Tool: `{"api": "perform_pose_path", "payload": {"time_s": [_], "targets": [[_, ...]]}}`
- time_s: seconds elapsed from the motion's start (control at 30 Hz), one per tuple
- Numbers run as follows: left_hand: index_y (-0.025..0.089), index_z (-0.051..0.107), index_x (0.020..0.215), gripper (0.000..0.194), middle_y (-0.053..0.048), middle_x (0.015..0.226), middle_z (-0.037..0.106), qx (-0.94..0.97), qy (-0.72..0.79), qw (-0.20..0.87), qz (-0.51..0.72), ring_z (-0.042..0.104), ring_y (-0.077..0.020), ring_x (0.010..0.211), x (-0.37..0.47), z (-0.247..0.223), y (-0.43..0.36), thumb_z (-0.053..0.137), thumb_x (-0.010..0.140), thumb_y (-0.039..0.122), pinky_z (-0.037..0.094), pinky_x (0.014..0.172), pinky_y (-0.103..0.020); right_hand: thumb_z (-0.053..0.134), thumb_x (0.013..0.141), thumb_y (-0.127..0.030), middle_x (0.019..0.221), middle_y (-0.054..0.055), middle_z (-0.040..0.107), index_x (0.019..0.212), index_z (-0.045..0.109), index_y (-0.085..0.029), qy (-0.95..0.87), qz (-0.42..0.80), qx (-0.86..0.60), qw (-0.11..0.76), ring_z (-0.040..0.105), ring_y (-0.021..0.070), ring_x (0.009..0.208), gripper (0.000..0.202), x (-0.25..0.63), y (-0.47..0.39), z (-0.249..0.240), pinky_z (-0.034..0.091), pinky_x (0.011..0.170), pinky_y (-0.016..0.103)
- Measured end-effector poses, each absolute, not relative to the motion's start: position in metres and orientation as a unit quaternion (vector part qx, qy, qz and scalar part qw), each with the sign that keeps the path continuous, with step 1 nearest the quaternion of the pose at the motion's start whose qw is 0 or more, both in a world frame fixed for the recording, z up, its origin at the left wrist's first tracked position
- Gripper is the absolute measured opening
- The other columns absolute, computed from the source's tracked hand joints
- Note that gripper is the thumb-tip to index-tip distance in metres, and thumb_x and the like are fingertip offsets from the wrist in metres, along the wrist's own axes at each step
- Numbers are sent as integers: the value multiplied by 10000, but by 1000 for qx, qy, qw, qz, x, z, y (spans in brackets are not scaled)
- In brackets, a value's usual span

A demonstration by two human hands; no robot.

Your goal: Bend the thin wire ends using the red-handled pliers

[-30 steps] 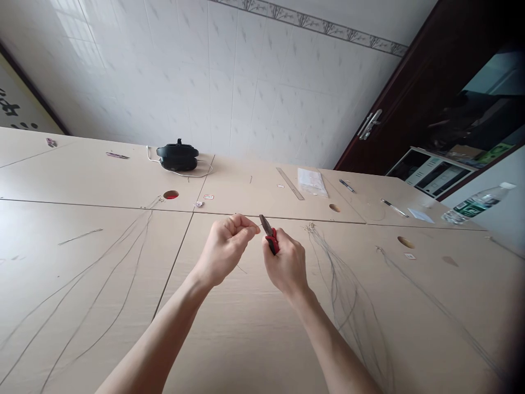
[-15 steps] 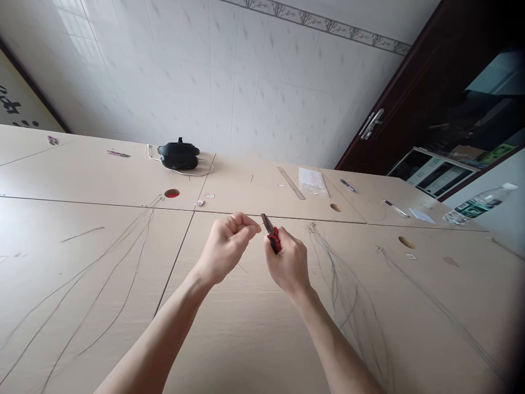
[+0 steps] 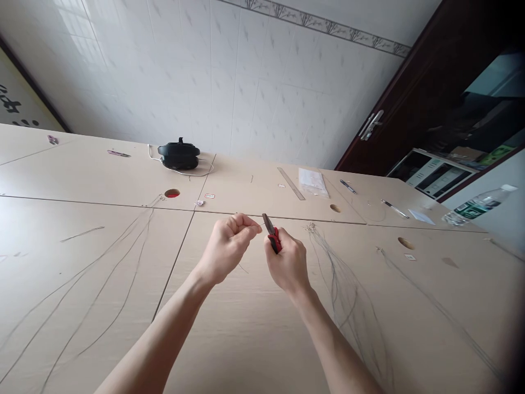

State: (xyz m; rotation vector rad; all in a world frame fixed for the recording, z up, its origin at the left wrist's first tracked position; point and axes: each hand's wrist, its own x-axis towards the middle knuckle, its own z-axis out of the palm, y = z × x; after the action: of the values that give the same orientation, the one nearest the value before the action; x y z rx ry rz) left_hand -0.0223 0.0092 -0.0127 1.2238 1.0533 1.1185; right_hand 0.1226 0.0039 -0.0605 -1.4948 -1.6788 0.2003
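Observation:
My left hand (image 3: pixel 229 243) is closed in a pinch on a thin wire (image 3: pixel 243 268), whose loose end shows below the fist. A short tip of it seems to stick out past the fingertips towards the right. In my right hand (image 3: pixel 288 262) is a pair of red-handled pliers (image 3: pixel 274 239), gripped in a closed fist with the dark jaws pointing up and slightly left. The jaws are just right of my left fingertips. Whether they touch the wire tip is too small to tell.
Bundles of thin wires lie on the table at left (image 3: pixel 123 235), right of my hands (image 3: pixel 334 268) and far right (image 3: pixel 435 306). Farther back are a black headset (image 3: pixel 179 156), a ruler (image 3: pixel 291 184), a plastic bag (image 3: pixel 313 182), pens (image 3: pixel 395 208) and a water bottle (image 3: pixel 479 205). Round holes (image 3: pixel 335 208) pierce the tabletop.
Hardly anything differs. Both hands keep their place and grip, and the pliers have shifted very slightly to the right.

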Motion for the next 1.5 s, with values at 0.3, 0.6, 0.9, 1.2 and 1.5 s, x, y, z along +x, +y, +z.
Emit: {"api": "perform_pose_path", "payload": {"time_s": [0.3,0.6,0.9,1.2,1.5], "targets": [[161,645,732,136,92,496,237,532,481,547,432,153,-69,470,-35,-10,12,635,770,291,99,452,-249,454,804,-224,538,-68,398,664,344,-246,-693,72,-565,442,335,121,460,179,118,2,-58,299,487,244],[162,624,665,162,100,480,200,518,472,576,421,129,-60,456,-39,-5,12,653,760,290,88,446,-241,450,803,-195,551,-67,376,674,332,-245,-705,66,-552,441,315,121,469,182,115,-1,-59,276,486,244],[155,655,698,243,97,463,276,521,493,558,418,155,-54,457,-39,-4,11,738,738,380,107,453,-248,465,816,-193,581,-45,434,693,376,-237,-706,69,-557,432,396,140,516,158,114,-2,-59,304,522,259],[166,665,728,217,90,491,268,553,513,532,385,174,-67,478,-49,-2,12,703,783,372,131,468,-247,572,896,-355,844,25,608,979,587,-200,-647,285,-494,507,561,169,768,177,124,-6,-41,461,731,299],[170,660,741,248,92,497,233,589,489,547,337,152,-76,492,-51,3,8,691,809,407,117,466,-257,569,928,-363,657,-52,404,830,535,-213,-645,396,-436,486,357,108,577,182,129,-13,-29,322,542,250]]}}
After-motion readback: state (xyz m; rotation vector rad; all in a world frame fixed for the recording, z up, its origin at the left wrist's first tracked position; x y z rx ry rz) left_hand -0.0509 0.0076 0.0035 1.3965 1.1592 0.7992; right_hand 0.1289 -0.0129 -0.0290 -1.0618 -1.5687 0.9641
